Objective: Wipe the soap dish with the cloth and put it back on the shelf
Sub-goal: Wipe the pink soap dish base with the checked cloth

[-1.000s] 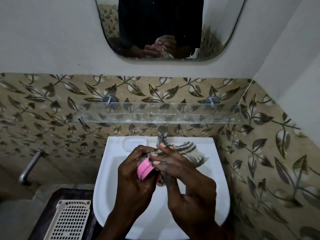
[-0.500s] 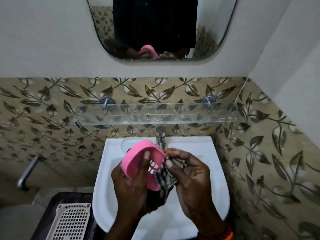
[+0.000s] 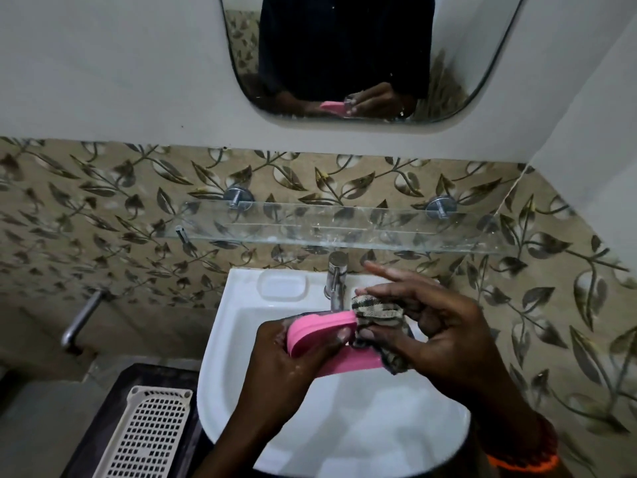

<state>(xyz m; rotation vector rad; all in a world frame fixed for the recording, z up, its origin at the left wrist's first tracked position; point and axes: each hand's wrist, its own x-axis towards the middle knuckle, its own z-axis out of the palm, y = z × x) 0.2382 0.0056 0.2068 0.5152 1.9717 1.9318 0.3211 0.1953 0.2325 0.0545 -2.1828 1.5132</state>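
Soap dish (image 3: 322, 331) now tipped flatter, edge-on | my left hand (image 3: 293, 367) grips it | right hand (image 3: 434, 326) pinches cloth (image 3: 377, 310), forefinger extended

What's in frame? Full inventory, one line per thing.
soap dish: 1, pink, held over the sink
cloth: 1, checked beige and dark, against the dish's right end
sink: 1, white, centre bottom
tap: 1, chrome, at the sink's back edge
shelf: 1, clear glass, on the tiled wall above the tap
mirror: 1, on the white wall above the shelf
basket: 1, cream, perforated, bottom left
pipe: 1, metal, on the left wall
wristband: 1, orange, on the right wrist
left hand: grips the dish's left end
right hand: holds the cloth, forefinger straight
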